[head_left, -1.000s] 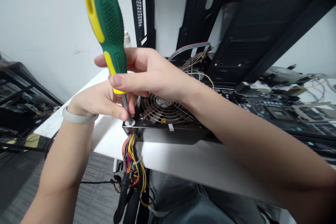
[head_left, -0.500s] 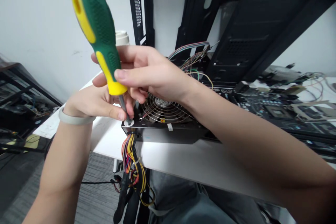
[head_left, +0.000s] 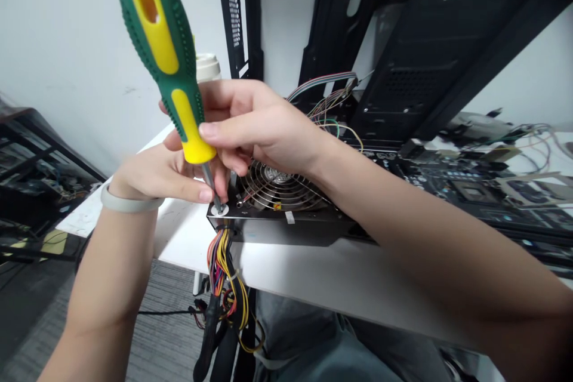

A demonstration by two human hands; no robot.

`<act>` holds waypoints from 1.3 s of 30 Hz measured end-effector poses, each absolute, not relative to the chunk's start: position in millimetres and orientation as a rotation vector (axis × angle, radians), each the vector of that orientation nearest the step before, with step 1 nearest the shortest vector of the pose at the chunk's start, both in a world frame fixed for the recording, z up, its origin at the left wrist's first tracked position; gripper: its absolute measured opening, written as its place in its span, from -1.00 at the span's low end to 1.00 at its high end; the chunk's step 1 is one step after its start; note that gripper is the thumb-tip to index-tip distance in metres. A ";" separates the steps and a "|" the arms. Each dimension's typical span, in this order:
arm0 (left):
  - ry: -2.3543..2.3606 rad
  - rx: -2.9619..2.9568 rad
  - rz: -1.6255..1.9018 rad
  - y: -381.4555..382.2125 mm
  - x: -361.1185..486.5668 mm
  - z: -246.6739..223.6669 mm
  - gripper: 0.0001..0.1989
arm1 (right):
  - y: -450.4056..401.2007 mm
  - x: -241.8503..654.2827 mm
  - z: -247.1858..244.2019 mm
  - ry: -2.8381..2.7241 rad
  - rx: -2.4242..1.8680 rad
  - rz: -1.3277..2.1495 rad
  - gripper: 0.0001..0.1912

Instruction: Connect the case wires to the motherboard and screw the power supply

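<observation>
My right hand [head_left: 255, 119] grips the lower handle of a green and yellow screwdriver [head_left: 168, 62], thumb in front and fingers behind. The screwdriver leans, handle up to the left. Its tip touches a white round sticker [head_left: 219, 210] at the near left corner of a black power supply unit [head_left: 259, 215]. My left hand [head_left: 174, 179] is closed around the metal shaft just above the tip, thumb on one side and fingertips on the other. Whether a screw sits under the tip is hidden. A bundle of coloured cables [head_left: 224, 262] hangs from the unit's front side.
The unit lies on a white table [head_left: 304, 265], near its front edge. Behind stands an open black computer case [head_left: 412, 71] with loose thin wires. Circuit boards [head_left: 474, 191] lie to the right. A pale lidded cup [head_left: 208, 65] stands behind my hands.
The screwdriver's handle has turned about its length, so its yellow inlays and hole now face me more. The tip and my left hand have stayed almost in place.
</observation>
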State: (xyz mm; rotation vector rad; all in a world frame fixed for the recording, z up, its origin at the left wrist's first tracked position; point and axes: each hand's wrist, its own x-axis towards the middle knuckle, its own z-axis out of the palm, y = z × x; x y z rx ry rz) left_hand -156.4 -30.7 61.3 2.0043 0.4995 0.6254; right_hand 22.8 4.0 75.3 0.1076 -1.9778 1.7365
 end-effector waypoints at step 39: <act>0.572 2.088 0.556 -28.6 -155.3 62.8 -0.84 | 1.5 25.2 77.6 -1.991 -0.087 1.634 -0.46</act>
